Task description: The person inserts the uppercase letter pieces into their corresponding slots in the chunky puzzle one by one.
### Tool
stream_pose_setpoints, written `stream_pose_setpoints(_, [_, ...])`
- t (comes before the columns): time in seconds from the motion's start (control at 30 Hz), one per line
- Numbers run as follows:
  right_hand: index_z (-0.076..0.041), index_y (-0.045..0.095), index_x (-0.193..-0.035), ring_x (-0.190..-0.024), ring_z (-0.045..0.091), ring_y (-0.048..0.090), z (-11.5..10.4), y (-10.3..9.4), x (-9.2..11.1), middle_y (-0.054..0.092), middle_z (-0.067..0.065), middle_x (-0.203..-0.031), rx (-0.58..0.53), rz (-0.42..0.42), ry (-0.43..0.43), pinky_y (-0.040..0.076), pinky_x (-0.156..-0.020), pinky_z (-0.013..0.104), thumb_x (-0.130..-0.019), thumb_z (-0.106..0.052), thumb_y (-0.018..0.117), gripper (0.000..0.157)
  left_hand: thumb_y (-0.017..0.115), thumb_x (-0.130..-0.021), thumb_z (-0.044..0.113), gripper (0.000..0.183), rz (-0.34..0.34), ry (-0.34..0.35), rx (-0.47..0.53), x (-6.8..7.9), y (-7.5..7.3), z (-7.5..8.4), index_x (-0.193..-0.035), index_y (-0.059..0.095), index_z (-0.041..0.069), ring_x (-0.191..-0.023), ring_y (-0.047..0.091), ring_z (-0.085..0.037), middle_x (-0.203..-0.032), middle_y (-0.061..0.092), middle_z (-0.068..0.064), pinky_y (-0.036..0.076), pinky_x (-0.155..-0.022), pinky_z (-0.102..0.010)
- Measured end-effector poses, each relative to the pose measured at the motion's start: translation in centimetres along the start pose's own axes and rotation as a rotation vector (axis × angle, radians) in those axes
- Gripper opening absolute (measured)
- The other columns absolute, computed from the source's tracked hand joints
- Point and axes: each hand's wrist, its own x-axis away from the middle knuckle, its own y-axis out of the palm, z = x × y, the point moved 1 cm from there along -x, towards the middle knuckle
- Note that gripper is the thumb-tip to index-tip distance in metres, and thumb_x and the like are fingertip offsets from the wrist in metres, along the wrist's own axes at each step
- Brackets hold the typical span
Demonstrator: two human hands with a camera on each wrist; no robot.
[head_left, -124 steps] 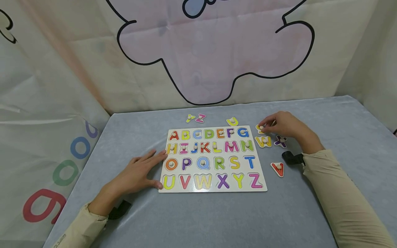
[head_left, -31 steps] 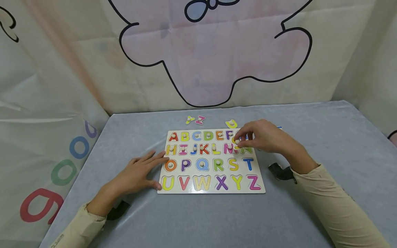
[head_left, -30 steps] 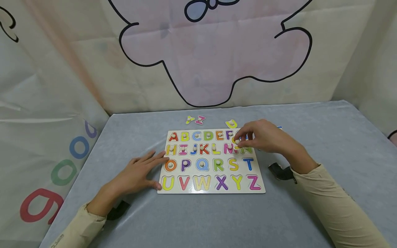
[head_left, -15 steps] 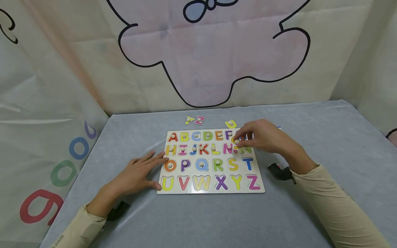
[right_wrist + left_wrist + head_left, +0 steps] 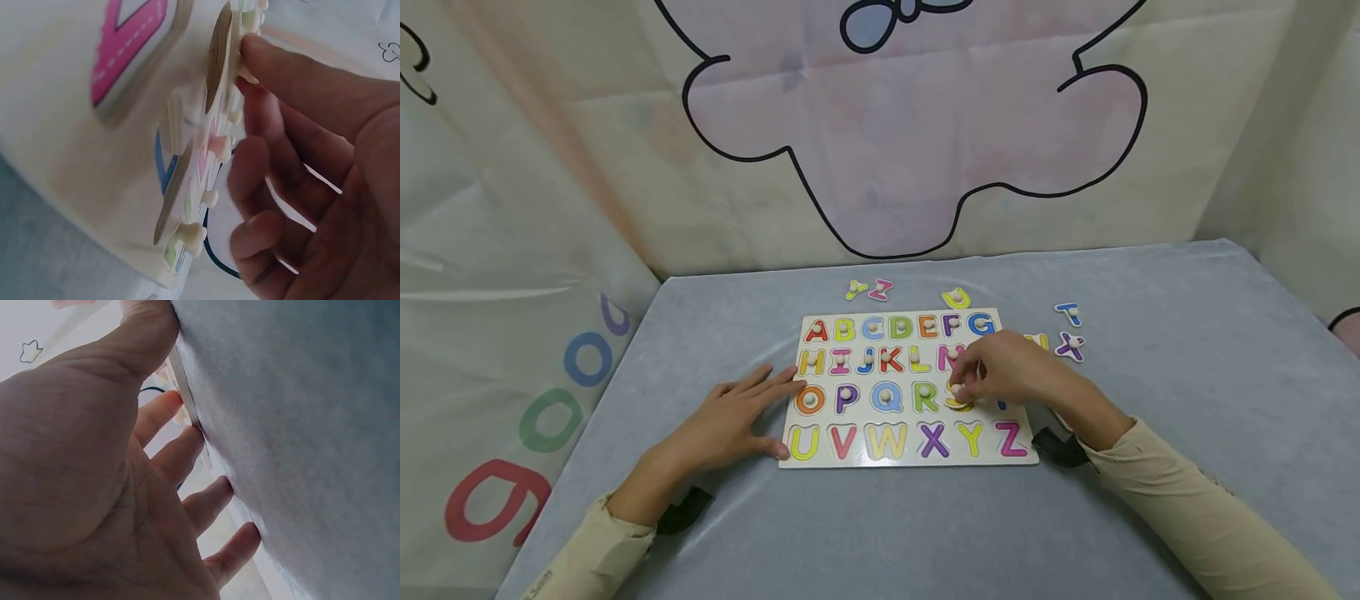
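A white alphabet puzzle board (image 5: pixel 863 417) lies on the table. My left hand (image 5: pixel 726 425) rests at its left side, fingers spread, thumb near the lower corner; in the left wrist view the fingertips touch the board's edge (image 5: pixel 180 374). My right hand (image 5: pixel 1018 367) pinches the yellow letter S piece (image 5: pixel 958 407) by its knob, over the S recess in the third row. In the right wrist view, thumb and finger hold the knob, and the piece (image 5: pixel 218 59) stands tilted to the board. The hand covers the N and most of the T recess.
Loose Y (image 5: pixel 855 289), Z (image 5: pixel 881 290) and U (image 5: pixel 957 298) pieces lie behind the board. T (image 5: pixel 1068 314) and X (image 5: pixel 1070 347) pieces lie to its right, beside a W piece (image 5: pixel 1037 341) partly hidden by the hand. Grey cloth (image 5: pixel 850 533) covers the table.
My right hand took the S piece from the right of the board, carried it left over the upper rows, then lowered it toward the third row. My left hand has stayed in place.
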Motion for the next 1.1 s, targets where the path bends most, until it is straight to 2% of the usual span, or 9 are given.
stream_pose_setpoints(0.13, [-0.024,0.078,-0.09,-0.07,0.01,0.054,0.1,0.0,0.1,0.061,-0.007,-0.072,0.028,-0.034,0.0,0.04,-0.062,0.025,-0.081,-0.028,0.083,0.011,0.074,-0.072,0.062,0.093,-0.005,0.0,-0.001,0.0,0.1,0.0,-0.153,0.037,0.036,-0.153,0.022,-0.037,-0.165,0.027,0.004,0.028,-0.109,-0.065])
stream_pose_setpoints(0.43, [-0.024,0.078,-0.09,-0.072,0.011,0.054,-0.2,0.0,0.1,0.06,-0.007,-0.071,0.092,-0.05,0.026,0.041,-0.063,0.027,-0.081,-0.026,0.082,0.01,0.075,-0.072,0.062,0.093,-0.002,0.008,-0.004,-0.2,0.0,0.1,-0.153,0.038,0.035,-0.153,0.023,-0.038,-0.165,0.028,0.003,0.028,-0.109,-0.066])
stream_pose_setpoints(0.6, [-0.026,0.076,-0.088,-0.071,0.009,0.053,-0.4,0.1,0.1,0.06,-0.008,-0.072,0.134,-0.047,0.006,0.04,-0.065,0.027,-0.082,-0.025,0.081,0.008,0.075,-0.072,0.062,0.093,-0.002,0.0,-0.002,-0.1,0.1,0.0,-0.153,0.039,0.035,-0.153,0.023,-0.037,-0.165,0.028,0.003,0.027,-0.108,-0.066])
stream_pose_setpoints(0.7, [-0.026,0.077,-0.095,-0.072,0.009,0.054,-0.2,-0.2,0.0,0.061,-0.009,-0.073,0.114,-0.057,-0.003,0.042,-0.064,0.027,-0.081,-0.029,0.082,0.015,0.074,-0.071,0.063,0.093,-0.003,-0.006,-0.001,-0.1,0.0,-0.1,-0.153,0.039,0.035,-0.153,0.023,-0.038,-0.165,0.028,0.003,0.028,-0.108,-0.066])
stream_pose_setpoints(0.77, [-0.024,0.077,-0.103,-0.074,0.01,0.055,0.3,-0.9,0.1,0.062,-0.01,-0.076,0.098,-0.046,-0.005,0.043,-0.064,0.027,-0.082,-0.031,0.081,0.023,0.074,-0.071,0.063,0.093,-0.005,-0.008,-0.001,0.0,0.1,-0.1,-0.153,0.039,0.035,-0.153,0.023,-0.038,-0.165,0.028,0.003,0.028,-0.108,-0.066])
stream_pose_setpoints(0.87, [-0.018,0.075,-0.115,-0.079,0.013,0.057,1.4,-3.0,0.6,0.066,-0.007,-0.083,0.053,0.003,-0.004,0.045,-0.064,0.028,-0.085,-0.031,0.078,0.032,0.074,-0.071,0.064,0.093,-0.005,-0.005,-0.003,0.0,0.1,-0.1,-0.153,0.039,0.035,-0.153,0.023,-0.038,-0.165,0.028,0.003,0.029,-0.108,-0.066])
stream_pose_setpoints(1.0, [-0.014,0.074,-0.118,-0.082,0.018,0.057,3.6,-6.2,1.5,0.069,0.0,-0.09,0.02,0.112,0.035,0.046,-0.063,0.03,-0.089,-0.026,0.075,0.031,0.073,-0.071,0.064,0.093,-0.002,0.003,-0.007,0.1,0.2,-0.2,-0.153,0.038,0.036,-0.153,0.023,-0.037,-0.165,0.027,0.004,0.029,-0.108,-0.066])
stream_pose_setpoints(1.1, [-0.014,0.073,-0.119,-0.086,0.02,0.058,5.7,-7.8,1.9,0.07,0.002,-0.095,0.009,0.168,0.106,0.047,-0.064,0.031,-0.09,-0.026,0.073,0.032,0.073,-0.071,0.064,0.093,0.001,0.001,-0.005,0.1,0.2,-0.2,-0.153,0.038,0.036,-0.153,0.023,-0.037,-0.165,0.028,0.004,0.029,-0.108,-0.065])
